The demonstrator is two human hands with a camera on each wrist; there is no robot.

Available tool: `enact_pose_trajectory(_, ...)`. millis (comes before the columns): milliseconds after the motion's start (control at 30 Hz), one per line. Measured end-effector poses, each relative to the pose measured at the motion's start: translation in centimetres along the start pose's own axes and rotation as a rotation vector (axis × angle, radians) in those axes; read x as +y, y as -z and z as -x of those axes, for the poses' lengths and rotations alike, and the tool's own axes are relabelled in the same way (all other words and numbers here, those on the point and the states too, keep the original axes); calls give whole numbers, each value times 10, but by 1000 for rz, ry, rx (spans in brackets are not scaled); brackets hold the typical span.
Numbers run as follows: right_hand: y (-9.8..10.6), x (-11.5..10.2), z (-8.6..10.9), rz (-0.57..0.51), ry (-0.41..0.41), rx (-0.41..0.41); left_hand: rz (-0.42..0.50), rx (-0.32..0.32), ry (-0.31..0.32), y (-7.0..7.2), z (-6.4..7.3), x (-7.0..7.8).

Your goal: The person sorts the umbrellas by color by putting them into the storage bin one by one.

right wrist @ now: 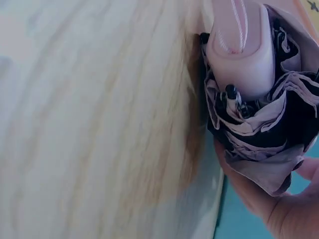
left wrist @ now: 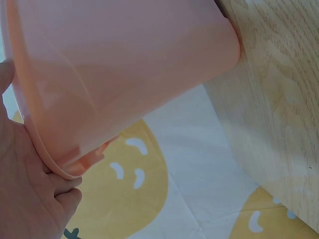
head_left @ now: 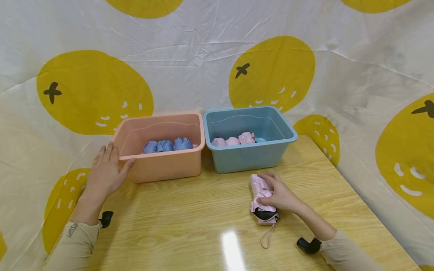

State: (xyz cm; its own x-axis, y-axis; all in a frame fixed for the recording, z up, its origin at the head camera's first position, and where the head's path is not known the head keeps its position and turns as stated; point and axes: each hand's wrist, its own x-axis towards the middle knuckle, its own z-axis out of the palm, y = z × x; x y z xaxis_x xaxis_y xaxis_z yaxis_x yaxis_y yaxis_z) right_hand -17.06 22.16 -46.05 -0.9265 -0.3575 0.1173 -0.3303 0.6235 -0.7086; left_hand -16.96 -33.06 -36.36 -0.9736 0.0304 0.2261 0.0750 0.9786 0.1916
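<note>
A folded pink umbrella (head_left: 260, 188) lies on the table in front of the blue bin (head_left: 249, 156). My right hand (head_left: 279, 192) grips it from above, thumb on the near side and fingers across its cloth. In the right wrist view the umbrella's pale handle (right wrist: 241, 59), strap and loose black-lined folds show. At the left, my left hand (head_left: 106, 171) holds the corner of the peach bin (head_left: 166, 165), its fingers over the rim (left wrist: 42, 149). Three blue cloth bundles (head_left: 165, 146) sit in the peach bin; three pink ones (head_left: 233, 141) sit in the blue bin, their lower parts hidden.
Both bins stand side by side at the back of the wooden table (head_left: 176, 218). Behind them hangs a white cloth (head_left: 190, 75) with yellow fruit prints. The table's right edge runs down beyond my right arm.
</note>
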Motion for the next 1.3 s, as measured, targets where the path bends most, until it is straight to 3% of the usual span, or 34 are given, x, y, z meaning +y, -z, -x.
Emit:
enact_pose_trajectory(300, -1, 0, 4, -115, 72, 87, -1, 1, -4, 1, 0, 0)
enact_pose_trajectory(633, 21, -25, 0, -319, 171, 166, 4, 5, -11, 1, 1, -1)
enact_pose_trajectory(1000, 68, -52, -21, -451, 389, 293, -6, 1, -6, 1, -1, -1)
enact_pose_trajectory(1300, 125, -76, -55, -384, 382, 386, -5, 4, -1, 1, 0, 0)
